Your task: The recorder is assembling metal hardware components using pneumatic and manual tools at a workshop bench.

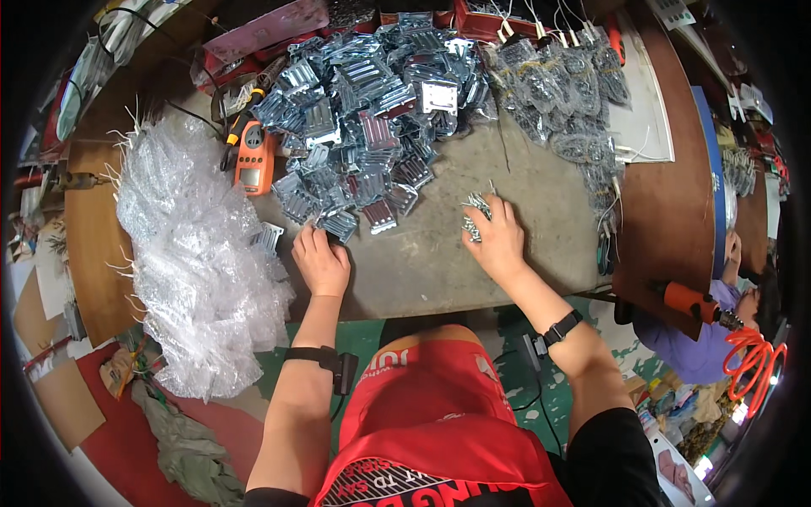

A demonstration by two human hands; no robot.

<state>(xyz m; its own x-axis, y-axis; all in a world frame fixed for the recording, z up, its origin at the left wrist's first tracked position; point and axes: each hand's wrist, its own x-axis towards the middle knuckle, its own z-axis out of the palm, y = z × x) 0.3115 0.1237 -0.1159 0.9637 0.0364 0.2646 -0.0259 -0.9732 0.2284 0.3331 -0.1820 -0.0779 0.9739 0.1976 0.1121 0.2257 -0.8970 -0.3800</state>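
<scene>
My left hand (323, 260) is at the near edge of a heap of metal brackets (363, 93), its fingers curled against one shiny bracket (341, 226). How firmly it grips that bracket is partly hidden by the hand. On the bare part of the worktable (414, 262), my right hand (500, 241) curves its fingers and thumb around a small pile of screws (475, 216). The fingertips are among the screws, and any single one they pinch is too small to make out.
A tall mound of clear bubble-wrap bags (203, 262) covers the left side. Behind it lies an orange meter (255, 158). Bagged parts with white cables (562, 93) line the far right. Beyond the table's right side are another person (693, 334) and an orange coiled hose (752, 359).
</scene>
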